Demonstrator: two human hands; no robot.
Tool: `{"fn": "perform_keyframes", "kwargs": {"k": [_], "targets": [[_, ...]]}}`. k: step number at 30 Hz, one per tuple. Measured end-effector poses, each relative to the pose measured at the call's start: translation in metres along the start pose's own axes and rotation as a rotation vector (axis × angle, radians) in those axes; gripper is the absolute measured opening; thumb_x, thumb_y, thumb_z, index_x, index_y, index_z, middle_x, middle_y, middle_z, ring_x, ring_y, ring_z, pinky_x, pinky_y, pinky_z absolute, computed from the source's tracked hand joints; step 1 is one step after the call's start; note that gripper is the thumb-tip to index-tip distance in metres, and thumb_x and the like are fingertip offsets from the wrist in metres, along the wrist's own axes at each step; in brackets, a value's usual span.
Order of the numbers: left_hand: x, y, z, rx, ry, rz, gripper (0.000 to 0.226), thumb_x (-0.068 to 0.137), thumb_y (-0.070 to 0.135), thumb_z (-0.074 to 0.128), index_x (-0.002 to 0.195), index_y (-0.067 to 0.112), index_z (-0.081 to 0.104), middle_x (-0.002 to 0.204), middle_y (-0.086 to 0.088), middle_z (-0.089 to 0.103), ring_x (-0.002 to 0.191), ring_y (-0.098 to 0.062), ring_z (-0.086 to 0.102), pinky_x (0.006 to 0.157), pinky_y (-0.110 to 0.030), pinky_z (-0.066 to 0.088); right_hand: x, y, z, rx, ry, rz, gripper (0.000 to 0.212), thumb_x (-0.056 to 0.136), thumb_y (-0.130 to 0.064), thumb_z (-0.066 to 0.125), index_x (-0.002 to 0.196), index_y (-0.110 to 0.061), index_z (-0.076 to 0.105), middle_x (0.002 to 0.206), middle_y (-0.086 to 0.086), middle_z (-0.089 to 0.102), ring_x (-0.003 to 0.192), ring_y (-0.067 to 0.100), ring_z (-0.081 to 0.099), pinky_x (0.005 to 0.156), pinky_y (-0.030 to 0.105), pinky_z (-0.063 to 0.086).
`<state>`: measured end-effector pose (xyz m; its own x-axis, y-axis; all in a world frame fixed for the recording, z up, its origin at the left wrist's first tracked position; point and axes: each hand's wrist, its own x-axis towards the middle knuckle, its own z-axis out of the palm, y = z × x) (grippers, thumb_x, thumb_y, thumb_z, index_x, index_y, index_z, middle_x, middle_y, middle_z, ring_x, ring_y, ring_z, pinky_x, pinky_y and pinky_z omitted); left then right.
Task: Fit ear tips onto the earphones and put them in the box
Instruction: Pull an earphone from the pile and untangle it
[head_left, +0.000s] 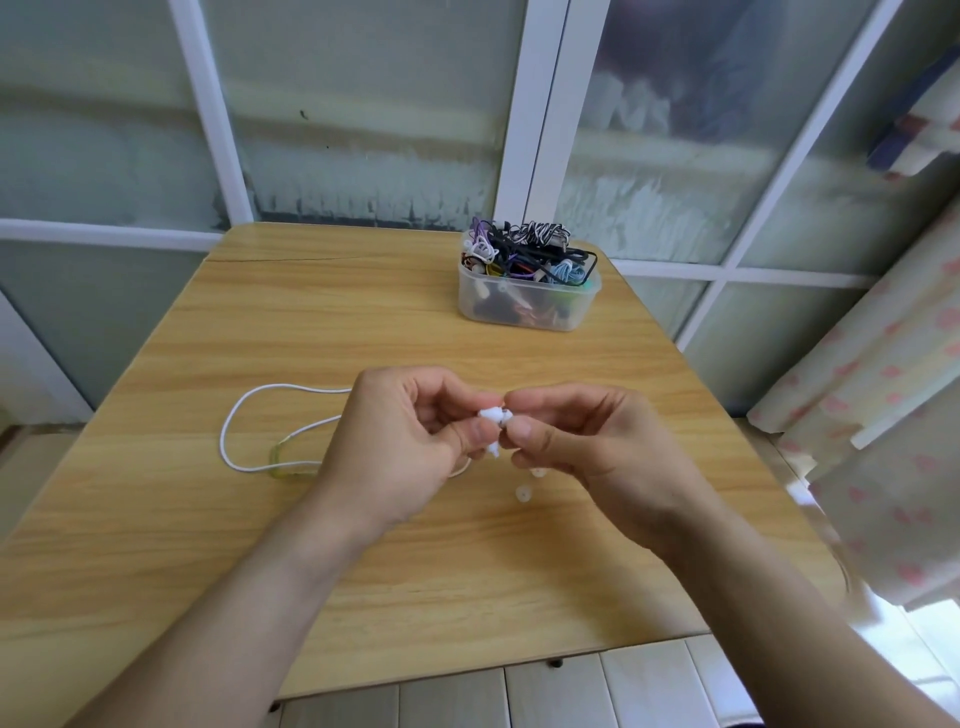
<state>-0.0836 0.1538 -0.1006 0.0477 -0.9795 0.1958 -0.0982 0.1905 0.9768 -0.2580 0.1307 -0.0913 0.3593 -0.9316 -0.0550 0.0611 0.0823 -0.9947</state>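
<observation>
Two bare hands are meeting at frame centre above the light wood-grain table. The left hand is pinching a small white plastic earbud between thumb and forefinger; the right hand is pinching the same earbud from the other side, fingertips touching it, likely at a tip, too small to tell. The earbud is sitting right between both hands' fingertips, raised off the table. Its thin white cable is looping out left of the left hand, lying on the table, over a pale green translucent piece. Two small translucent round ear tips are lying on the table just below the right hand's fingers. A clear plastic rectangular box stuffed with tangled coloured earphone cables is standing in the upper centre-right, well apart from the hands.
</observation>
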Motion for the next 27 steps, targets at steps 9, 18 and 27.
{"fn": "perform_keyframes", "kwargs": {"k": [9, 18, 27], "targets": [[0.000, -0.001, -0.002, -0.123, -0.033, -0.050, 0.015, 0.075, -0.002, 0.072, 0.085, 0.008, 0.072, 0.075, -0.010, 0.074, 0.059, -0.015, 0.067, 0.054, -0.021, 0.053, 0.002, 0.006, 0.005, -0.191, 0.111, -0.267, 0.022, 0.068, -0.019, 0.081, 0.086, -0.009, 0.075, 0.078, 0.013, 0.075, 0.072, 0.029, 0.073, 0.062, 0.033, 0.055], [-0.002, 0.003, 0.003, 0.131, -0.077, 0.225, 0.022, 0.070, -0.012, 0.071, 0.070, 0.010, 0.073, 0.069, 0.012, 0.070, 0.065, -0.007, 0.067, 0.064, -0.025, 0.056, 0.007, 0.006, -0.004, 0.483, -0.277, 0.466, 0.034, 0.058, -0.007, 0.088, 0.089, -0.004, 0.075, 0.071, 0.009, 0.067, 0.061, 0.011, 0.068, 0.052, 0.016, 0.055], [-0.008, 0.003, 0.005, -0.106, -0.151, 0.117, 0.019, 0.070, -0.012, 0.074, 0.072, 0.006, 0.069, 0.059, 0.001, 0.069, 0.053, -0.012, 0.064, 0.048, -0.020, 0.049, 0.004, -0.012, -0.009, -0.072, -0.088, -0.029, 0.032, 0.043, -0.005, 0.083, 0.064, -0.006, 0.060, 0.056, 0.012, 0.067, 0.043, 0.017, 0.059, 0.044, 0.023, 0.048]]}}
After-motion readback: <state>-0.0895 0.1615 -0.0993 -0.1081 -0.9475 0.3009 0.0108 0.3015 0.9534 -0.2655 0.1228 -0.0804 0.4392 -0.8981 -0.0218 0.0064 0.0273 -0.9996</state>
